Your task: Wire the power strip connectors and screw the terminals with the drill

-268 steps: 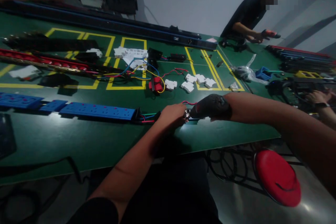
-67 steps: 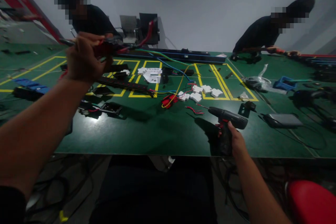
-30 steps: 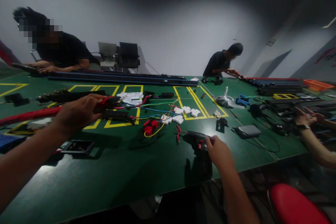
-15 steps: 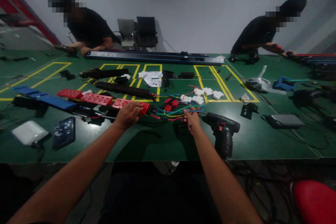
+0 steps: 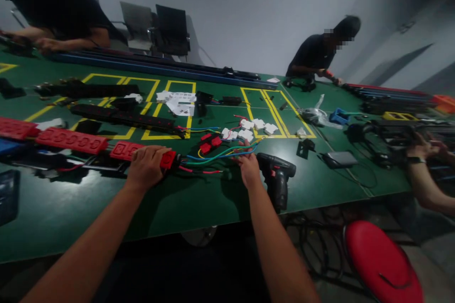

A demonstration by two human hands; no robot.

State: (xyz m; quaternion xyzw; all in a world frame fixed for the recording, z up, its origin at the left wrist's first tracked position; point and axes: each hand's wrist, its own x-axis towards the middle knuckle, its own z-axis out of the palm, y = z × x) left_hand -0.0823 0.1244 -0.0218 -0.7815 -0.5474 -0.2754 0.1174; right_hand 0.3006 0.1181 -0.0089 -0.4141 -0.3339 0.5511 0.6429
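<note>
My left hand (image 5: pixel 146 166) presses down on the right end of a long red power strip (image 5: pixel 73 140) that lies across the green table (image 5: pixel 199 199). Coloured wires (image 5: pixel 216 155), blue, green, yellow and red, run out of that end toward the right. My right hand (image 5: pixel 248 166) is closed on the far ends of these wires, just above the table. A black cordless screwdriver (image 5: pixel 277 175) stands on the table right beside my right hand, untouched.
White socket modules (image 5: pixel 254 127) and small red parts (image 5: pixel 209 144) lie behind the wires. Black strips (image 5: pixel 121 116) and papers (image 5: pixel 179 102) sit farther back. Two other people work at the far edge, another person's hand (image 5: pixel 423 151) at right. A red stool (image 5: pixel 382 260) stands below.
The view has swung left and tilted. My left hand stays on the red strip's end; my right hand keeps the wires and has lifted them slightly. The screwdriver has stayed put.
</note>
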